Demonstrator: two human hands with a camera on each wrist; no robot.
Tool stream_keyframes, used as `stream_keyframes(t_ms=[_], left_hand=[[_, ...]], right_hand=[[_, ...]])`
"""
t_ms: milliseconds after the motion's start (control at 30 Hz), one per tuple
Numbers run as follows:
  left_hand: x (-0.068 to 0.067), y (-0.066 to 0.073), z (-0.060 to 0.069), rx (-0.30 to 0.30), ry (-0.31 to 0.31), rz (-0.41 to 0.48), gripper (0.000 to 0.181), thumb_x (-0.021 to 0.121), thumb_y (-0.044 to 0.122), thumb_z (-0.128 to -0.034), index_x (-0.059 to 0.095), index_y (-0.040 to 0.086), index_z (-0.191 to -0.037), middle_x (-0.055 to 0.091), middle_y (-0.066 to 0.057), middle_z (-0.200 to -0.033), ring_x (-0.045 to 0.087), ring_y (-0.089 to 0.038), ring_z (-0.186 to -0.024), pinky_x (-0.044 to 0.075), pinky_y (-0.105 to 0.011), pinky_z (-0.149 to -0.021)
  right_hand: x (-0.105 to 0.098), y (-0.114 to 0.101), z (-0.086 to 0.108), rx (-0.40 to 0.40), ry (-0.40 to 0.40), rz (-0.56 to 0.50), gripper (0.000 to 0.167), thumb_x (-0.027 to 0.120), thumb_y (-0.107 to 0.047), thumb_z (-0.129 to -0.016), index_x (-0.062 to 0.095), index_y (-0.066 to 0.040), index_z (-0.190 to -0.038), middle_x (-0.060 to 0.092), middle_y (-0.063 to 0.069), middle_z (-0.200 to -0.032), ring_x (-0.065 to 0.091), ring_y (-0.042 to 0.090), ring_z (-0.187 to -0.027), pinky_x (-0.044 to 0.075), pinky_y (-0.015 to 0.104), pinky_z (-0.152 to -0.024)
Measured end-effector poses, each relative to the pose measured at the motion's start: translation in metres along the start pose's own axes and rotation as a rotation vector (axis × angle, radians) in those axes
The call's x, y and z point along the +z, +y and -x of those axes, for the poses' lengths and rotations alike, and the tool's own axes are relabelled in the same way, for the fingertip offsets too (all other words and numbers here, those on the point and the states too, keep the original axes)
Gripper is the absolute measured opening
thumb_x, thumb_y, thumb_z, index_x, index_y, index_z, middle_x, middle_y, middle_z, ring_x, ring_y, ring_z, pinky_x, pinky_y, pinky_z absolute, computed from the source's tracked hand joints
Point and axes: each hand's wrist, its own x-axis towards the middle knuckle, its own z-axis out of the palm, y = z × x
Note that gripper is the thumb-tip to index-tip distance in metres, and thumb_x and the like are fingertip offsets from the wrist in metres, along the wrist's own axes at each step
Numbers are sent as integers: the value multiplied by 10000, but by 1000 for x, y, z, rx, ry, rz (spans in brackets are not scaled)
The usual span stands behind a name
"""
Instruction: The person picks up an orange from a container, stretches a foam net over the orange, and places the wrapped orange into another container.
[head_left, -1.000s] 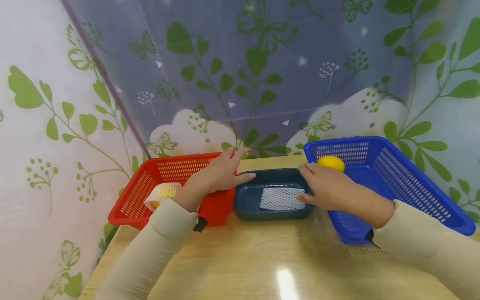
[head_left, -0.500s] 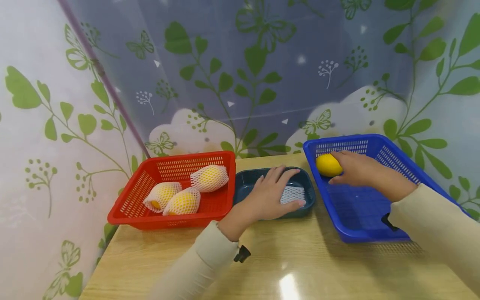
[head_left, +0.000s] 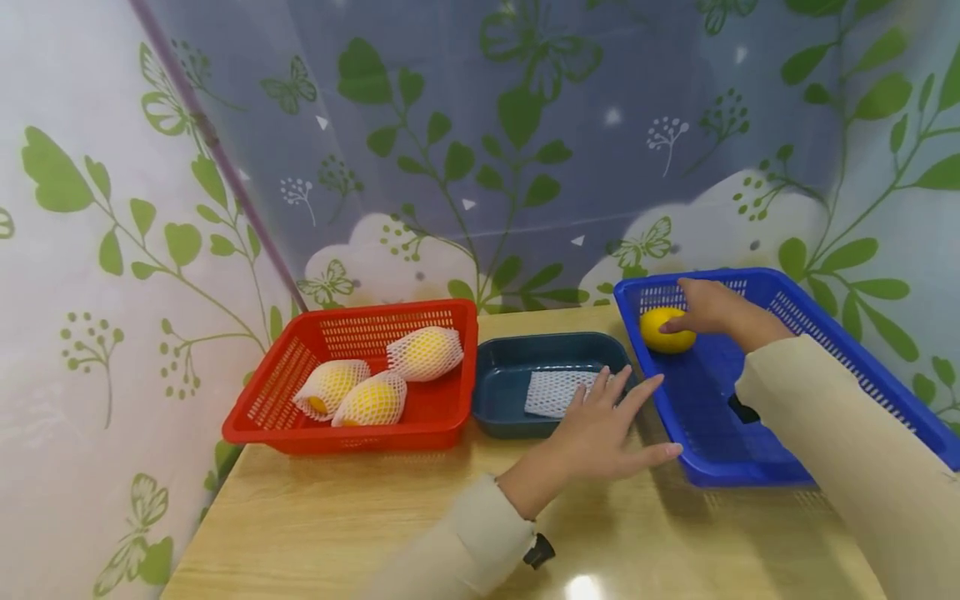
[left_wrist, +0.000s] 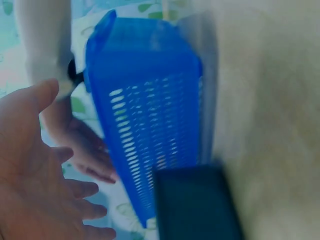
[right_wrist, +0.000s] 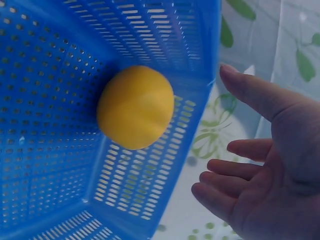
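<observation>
A smooth yellow fruit [head_left: 652, 333] lies in the far left corner of the blue basket [head_left: 697, 392]. My right hand [head_left: 716, 308] is over that corner, overlapping the fruit in the head view. In the right wrist view, the right hand [right_wrist: 280, 165] has its fingers spread and apart from the fruit [right_wrist: 136, 107], holding nothing. My left hand [head_left: 600, 437], fingers spread, hovers in front of the dark green tray [head_left: 497, 383], between it and the blue basket. A folded white foam net [head_left: 547, 393] lies in the tray, partly hidden by the left fingers.
On the left stands a red basket [head_left: 300, 435] holding three yellow fruits in white foam nets [head_left: 426, 353]. The green tray sits between the two baskets on the wooden table [head_left: 322, 517]. A patterned curtain [head_left: 450, 167] hangs right behind them.
My left hand has moved right, from the red basket across the tray. My right hand went from the tray's right end to the fruit, then slightly back from it.
</observation>
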Motion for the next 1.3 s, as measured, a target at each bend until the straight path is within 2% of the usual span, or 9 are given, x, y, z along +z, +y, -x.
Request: stream_keyframes(t_ms=[133,300,467,633,833,1133,1300], left_hand=[[13,3,-5,-10,9,-1,759,363,742,-897,-25,498,-1503,49,-12,-1627,26,-293,-1486,104,-546,-1171],[23,4,-11,-10,20,-17,744,341,749,-897,-78,531,-1472,16,-15,-1627,14,-308,-1484,105,-568,-1163],[29,6,-13,8,16,-53,714,306,748,-906,-60,525,-1477,17,-19,-1628,23,-312,-1484,113,-581,-1157],[32,6,-14,13,5,-47,709,300,753,-904,3,505,-1498,7,30,-1624,12,-305,-1484,109,-581,-1158],[30,6,-14,13,5,-11,726,320,756,-898,42,483,-1511,-8,67,-1617,21,-320,-1482,121,-587,-1154],[31,6,-12,5,-9,-19,738,326,761,-893,63,469,-1517,18,63,-1618,57,-328,-1479,143,-587,-1150],[32,4,-11,6,-3,-5,739,330,757,-894,96,453,-1525,35,58,-1618,64,-336,-1478,154,-598,-1144]], right_hand=[[2,9,-11,3,-1,-2,899,705,-304,-876,204,219,-1409,271,451,-1399,306,597,-1263,286,670,-1031],[15,22,-20,-34,0,23,860,718,-288,-864,256,181,-1417,285,434,-1404,308,603,-1261,282,680,-1028],[28,32,-25,-41,14,-35,836,729,-264,-850,282,141,-1428,302,422,-1405,329,600,-1244,283,700,-1014],[38,36,-32,-61,30,-63,782,733,-236,-835,337,141,-1394,388,413,-1346,414,566,-1175,315,696,-997],[45,40,-43,-79,71,-40,732,741,-183,-823,370,137,-1368,452,397,-1283,463,534,-1115,353,684,-968],[58,38,-46,-29,78,-21,770,751,-156,-812,325,95,-1402,420,405,-1277,429,539,-1151,348,687,-970],[62,41,-47,-31,83,-25,764,748,-131,-812,315,92,-1401,415,407,-1276,420,544,-1155,338,691,-980]])
